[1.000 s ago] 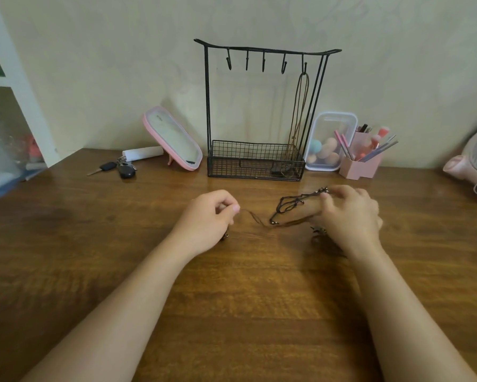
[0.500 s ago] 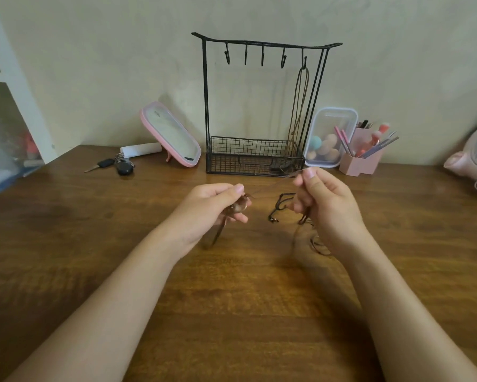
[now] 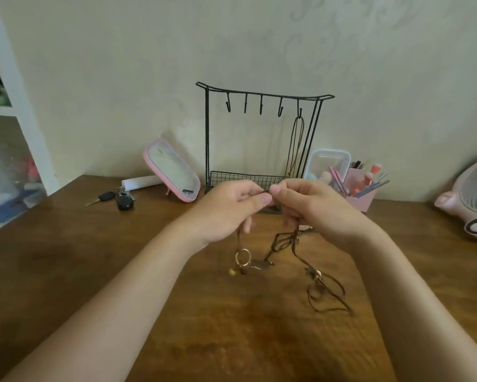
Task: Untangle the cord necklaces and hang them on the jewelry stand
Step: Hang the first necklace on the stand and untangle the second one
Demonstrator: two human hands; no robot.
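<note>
Left hand (image 3: 226,209) and right hand (image 3: 314,208) pinch tangled cord necklaces (image 3: 284,244) above the table (image 3: 66,271).

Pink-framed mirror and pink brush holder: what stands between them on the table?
In the head view, a black wire jewelry stand with one brown cord necklace on its rightmost hook, then a clear lidded box.

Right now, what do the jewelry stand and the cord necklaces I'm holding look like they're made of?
Jewelry stand: likely thin metal wire, matte black; slim rods, hooks and mesh basket suggest it. Cord necklaces: dark brown cord, perhaps waxed cotton or leather, matte and limp. Ring pendant: shiny, seemingly gold-toned metal.
</note>
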